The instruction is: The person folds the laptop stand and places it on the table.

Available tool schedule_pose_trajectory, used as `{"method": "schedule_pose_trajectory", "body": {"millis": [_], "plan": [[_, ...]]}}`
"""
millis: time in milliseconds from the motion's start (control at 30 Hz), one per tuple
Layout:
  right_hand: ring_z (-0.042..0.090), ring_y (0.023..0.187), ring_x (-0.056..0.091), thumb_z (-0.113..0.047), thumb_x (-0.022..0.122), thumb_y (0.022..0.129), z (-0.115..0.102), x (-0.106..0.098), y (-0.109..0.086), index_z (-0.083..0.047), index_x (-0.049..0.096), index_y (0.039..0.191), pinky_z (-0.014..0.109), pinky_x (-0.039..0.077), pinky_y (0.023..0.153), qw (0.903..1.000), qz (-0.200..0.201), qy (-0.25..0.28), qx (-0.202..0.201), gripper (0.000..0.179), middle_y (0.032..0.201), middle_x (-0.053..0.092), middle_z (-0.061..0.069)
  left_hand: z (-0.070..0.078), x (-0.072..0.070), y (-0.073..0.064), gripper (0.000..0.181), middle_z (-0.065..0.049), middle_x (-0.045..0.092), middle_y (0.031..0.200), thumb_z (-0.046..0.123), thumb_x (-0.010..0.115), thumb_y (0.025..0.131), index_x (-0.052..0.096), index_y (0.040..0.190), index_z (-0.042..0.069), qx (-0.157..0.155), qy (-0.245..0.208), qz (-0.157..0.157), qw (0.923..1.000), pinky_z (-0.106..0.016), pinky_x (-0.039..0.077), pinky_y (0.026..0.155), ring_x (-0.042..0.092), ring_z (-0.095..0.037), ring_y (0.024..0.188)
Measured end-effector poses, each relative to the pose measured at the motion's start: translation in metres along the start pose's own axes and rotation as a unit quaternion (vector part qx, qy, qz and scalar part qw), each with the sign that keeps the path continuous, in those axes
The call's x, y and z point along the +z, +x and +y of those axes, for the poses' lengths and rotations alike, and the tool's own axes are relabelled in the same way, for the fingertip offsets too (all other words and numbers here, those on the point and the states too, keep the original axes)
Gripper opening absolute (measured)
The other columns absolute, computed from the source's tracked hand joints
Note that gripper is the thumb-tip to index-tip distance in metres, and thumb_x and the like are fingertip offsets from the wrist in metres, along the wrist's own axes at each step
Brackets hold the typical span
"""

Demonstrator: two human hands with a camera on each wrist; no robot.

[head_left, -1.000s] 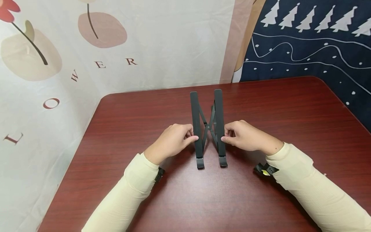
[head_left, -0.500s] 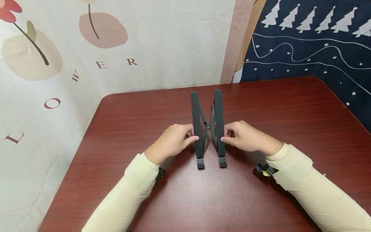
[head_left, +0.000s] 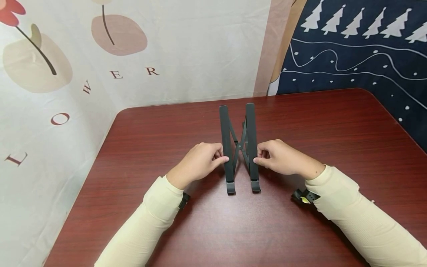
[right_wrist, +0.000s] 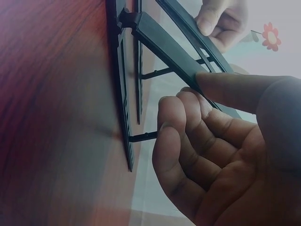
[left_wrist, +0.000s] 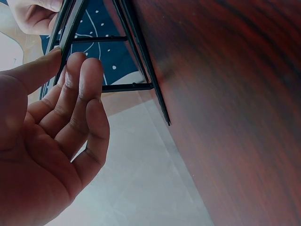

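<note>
A black folding laptop stand stands on the table, its crossed struts meeting at a pivot between two sloping arms. My left hand pinches the left arm at its lower half, thumb on top and fingers under the edge. On the opposite side, my right hand pinches the right arm at about the same height. Both wrist views show the thumb lying against the arm and the fingers curled beneath it. The stand's lower rail lies along the tabletop in the left wrist view. Hooked lips end the arms nearest me.
The dark red wooden table extends all round the stand. Behind it hang a pale cloth with flowers and letters and a navy cloth with white trees. Black straps sit at my wrists.
The stand's right arm has shifted very slightly left with my right hand, so the two arms stand a touch closer together. My left hand keeps its place on the left arm.
</note>
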State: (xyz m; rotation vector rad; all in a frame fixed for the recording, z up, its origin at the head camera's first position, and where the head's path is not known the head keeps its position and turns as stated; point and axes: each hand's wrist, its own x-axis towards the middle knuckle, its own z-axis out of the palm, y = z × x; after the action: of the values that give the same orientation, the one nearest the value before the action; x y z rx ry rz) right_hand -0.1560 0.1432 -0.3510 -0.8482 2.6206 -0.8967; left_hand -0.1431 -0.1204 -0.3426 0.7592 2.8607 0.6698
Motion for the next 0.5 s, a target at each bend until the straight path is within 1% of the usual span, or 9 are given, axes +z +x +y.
{"method": "schedule_pose_trajectory", "body": {"millis": [500], "plan": [[0.01, 0.057, 0.051, -0.012, 0.071, 0.091, -0.0011, 0.0015, 0.0002, -0.013, 0.057, 0.072, 0.024, 0.043, 0.056, 1.0, 0.008, 0.001, -0.005, 0.023, 0.062, 0.055, -0.005, -0.0001, 0.0016, 0.0005, 0.019, 0.009, 0.068, 0.074, 0.03, 0.072, 0.093, 0.064, 0.085, 0.015, -0.003, 0.004, 0.004, 1.0, -0.023, 0.046, 0.063, 0.054, -0.004, 0.059]]}}
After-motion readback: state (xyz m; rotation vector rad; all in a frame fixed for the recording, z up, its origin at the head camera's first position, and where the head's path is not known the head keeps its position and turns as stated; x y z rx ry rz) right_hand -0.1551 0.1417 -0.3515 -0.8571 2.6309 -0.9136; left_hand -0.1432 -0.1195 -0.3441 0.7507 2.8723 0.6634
